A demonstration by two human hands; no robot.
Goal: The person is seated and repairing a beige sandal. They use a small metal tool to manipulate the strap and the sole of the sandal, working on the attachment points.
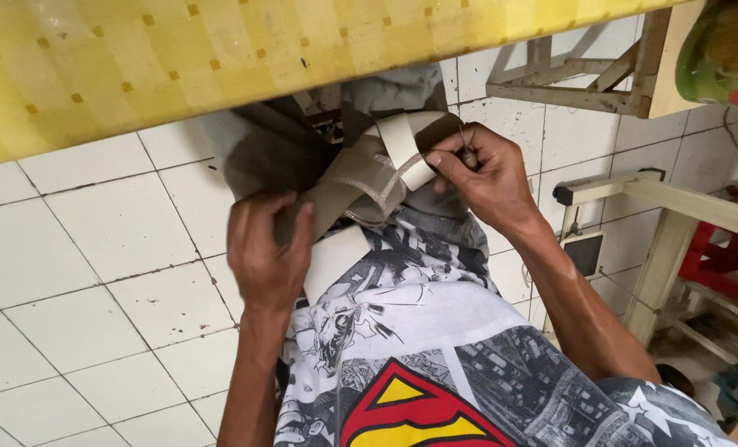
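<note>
My left hand (265,248) grips the lower end of a tan shoe-like piece (361,186) with a stitched edge, held over my lap. My right hand (485,174) pinches a thin needle or thread (466,149) at the piece's upper end, beside a cream strap (406,149) that loops over it. A white flat sole-shaped part (332,261) lies under the tan piece against my printed shirt. Grey cloth (257,153) covers my knees behind the work.
A yellow patterned table top (220,50) overhangs the top of the view. White floor tiles (96,248) spread to the left. A wooden frame (584,74) and a pale wooden table leg (663,265) stand on the right, with a red crate (729,257) beyond.
</note>
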